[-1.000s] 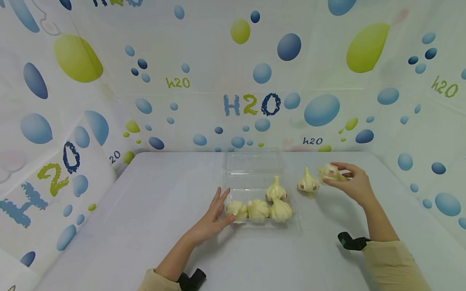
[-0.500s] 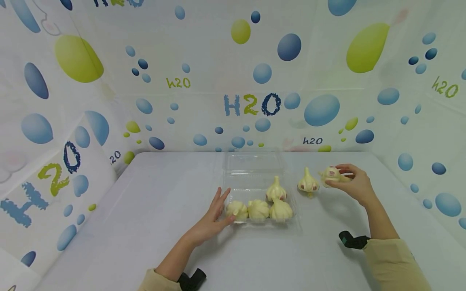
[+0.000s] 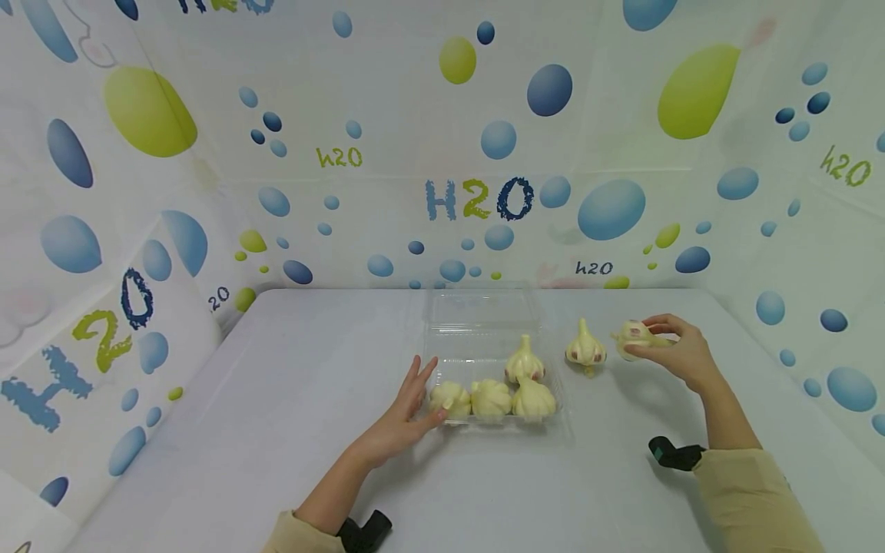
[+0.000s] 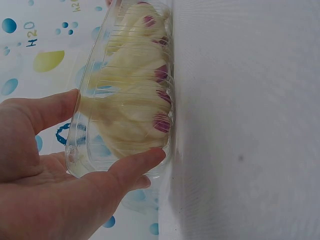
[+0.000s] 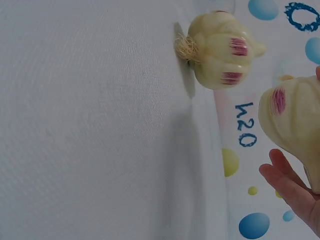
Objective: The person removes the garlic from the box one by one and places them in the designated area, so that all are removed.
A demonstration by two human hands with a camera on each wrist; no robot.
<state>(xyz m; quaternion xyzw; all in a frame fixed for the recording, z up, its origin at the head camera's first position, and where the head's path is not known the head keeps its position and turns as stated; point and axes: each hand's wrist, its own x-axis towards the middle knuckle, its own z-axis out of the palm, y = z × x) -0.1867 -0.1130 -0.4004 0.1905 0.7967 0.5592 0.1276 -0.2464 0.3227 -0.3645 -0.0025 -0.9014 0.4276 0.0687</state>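
Garlic bulb (image 3: 632, 336) is grasped in R hand (image 3: 683, 355) off table (image 3: 311, 392), approx. 3 o'clock of clear box (image 3: 466, 355), prob. raised for free handling; 2nd bulb (image 3: 585, 352) is stood upright at its 9 o'clock. Box wall is touched at approx. 8 o'clock by L hand (image 3: 401, 418), fingers spread, nothing clasped, apparently for steadying. Inside, 4 bulbs (image 3: 492, 399) are seated; lid (image 3: 482, 309) is laid back at 12, presumably for access.

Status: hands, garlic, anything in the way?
Right hand: holding garlic bulb above table. Left hand: touching open clear box, four bulbs inside. Loose bulb stands between held bulb and box.
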